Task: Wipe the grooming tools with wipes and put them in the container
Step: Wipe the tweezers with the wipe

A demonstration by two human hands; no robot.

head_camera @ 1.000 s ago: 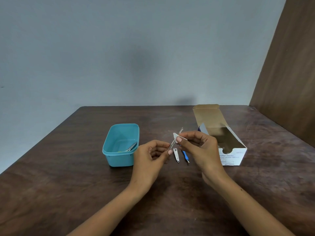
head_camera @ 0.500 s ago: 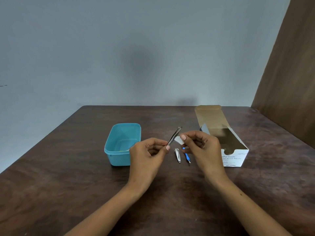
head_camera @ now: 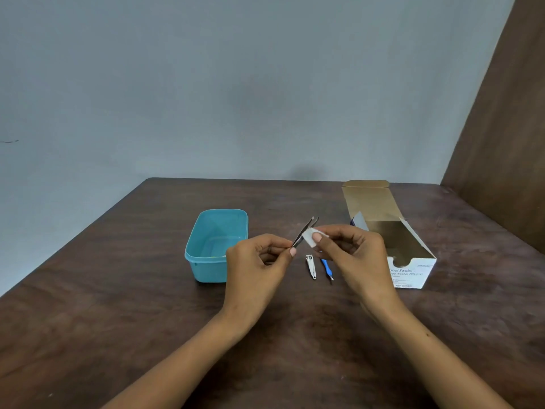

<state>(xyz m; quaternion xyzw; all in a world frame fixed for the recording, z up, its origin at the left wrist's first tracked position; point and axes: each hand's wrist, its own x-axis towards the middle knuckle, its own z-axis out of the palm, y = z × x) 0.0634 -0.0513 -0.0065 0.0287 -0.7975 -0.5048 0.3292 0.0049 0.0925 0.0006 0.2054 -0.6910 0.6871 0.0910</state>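
Note:
My left hand pinches the lower end of metal tweezers, which point up and to the right above the table. My right hand pinches a small white wipe against the tweezers' right side. On the table under the hands lie a small silver nail clipper and a blue-handled cuticle tool. The teal plastic container stands to the left, partly behind my left hand; its contents are hard to make out.
An open white cardboard box of alcohol swabs lies at the right with its lid flap up. The dark wooden table ends at a grey wall behind; a brown panel rises at the right.
The wipe slid up off the tweezers half a second ago and is now back against them, lower down. My left hand keeps its hold on the tweezers.

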